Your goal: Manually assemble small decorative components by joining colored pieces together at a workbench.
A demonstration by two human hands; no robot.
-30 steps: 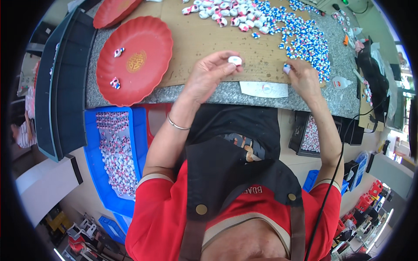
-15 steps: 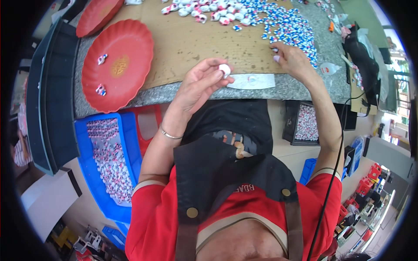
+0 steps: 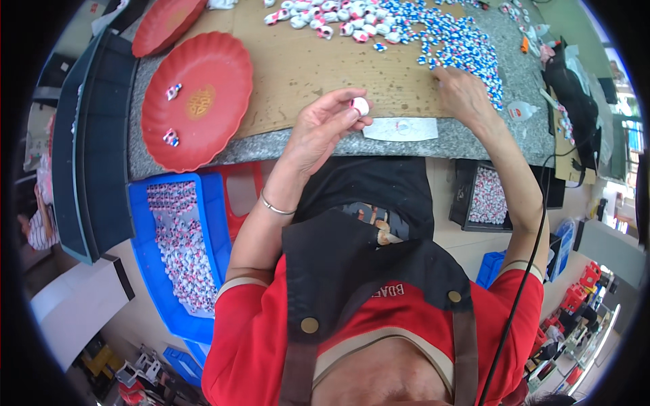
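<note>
Near the table's front edge, my left hand (image 3: 323, 128) pinches a small white rounded piece (image 3: 360, 106) with a pink edge between thumb and fingers. My right hand (image 3: 467, 96) is palm down at the near edge of a heap of small blue-and-white pieces (image 3: 467, 51). Its fingertips point down at the cardboard (image 3: 291, 74) and are mostly hidden, so whether they hold anything does not show. Larger white-and-pink pieces (image 3: 325, 17) lie heaped left of the blue-and-white ones. Just in front of my left hand's fingers is a flat white strip (image 3: 401, 129).
A red scalloped tray (image 3: 223, 88) with two small assembled pieces stands left, with another red tray (image 3: 159, 30) behind. Below the table are a blue bin (image 3: 217, 223) and a dark bin (image 3: 464, 196) of small pieces. A clear small bottle (image 3: 521, 110) lies at right.
My right hand has turned further palm down, its fingers now lowered at the heap's edge and its thumb out of sight. The left hand still holds the white piece. The whole view has shifted slightly.
</note>
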